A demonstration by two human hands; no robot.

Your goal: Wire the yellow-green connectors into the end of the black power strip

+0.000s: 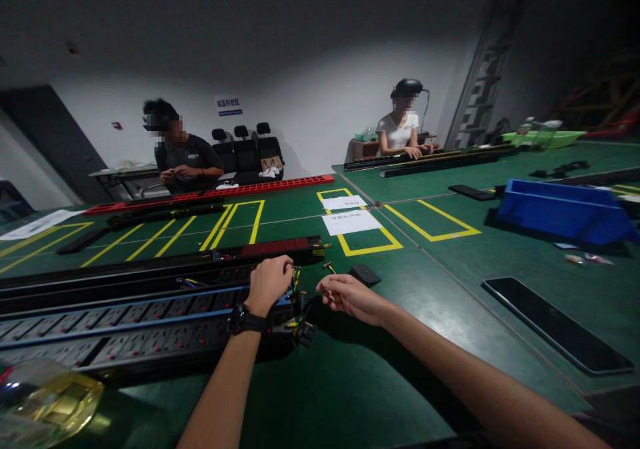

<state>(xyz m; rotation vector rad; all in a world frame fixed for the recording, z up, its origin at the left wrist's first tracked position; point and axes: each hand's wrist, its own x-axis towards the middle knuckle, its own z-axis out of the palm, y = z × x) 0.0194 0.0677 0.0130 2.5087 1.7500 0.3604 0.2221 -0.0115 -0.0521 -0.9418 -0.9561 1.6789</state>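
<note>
L hand [270, 282] clenched on yellow wires [297, 277] at 3 o'clock end of long black plastic power strip [125, 322], R hand [350, 297] pinching thin dark lead [314, 297]; hard tug could prob. rip it loose.

Blue bin [560, 214], red strip [210, 194]

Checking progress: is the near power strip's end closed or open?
Open: loose wires stick out of the power strip at its end.

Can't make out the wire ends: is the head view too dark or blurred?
Head view: dim, corners vignetted, edges bent by the lens; left hand and right hand fairly sharp, wires between them small and dark; glare on the bag.
</note>
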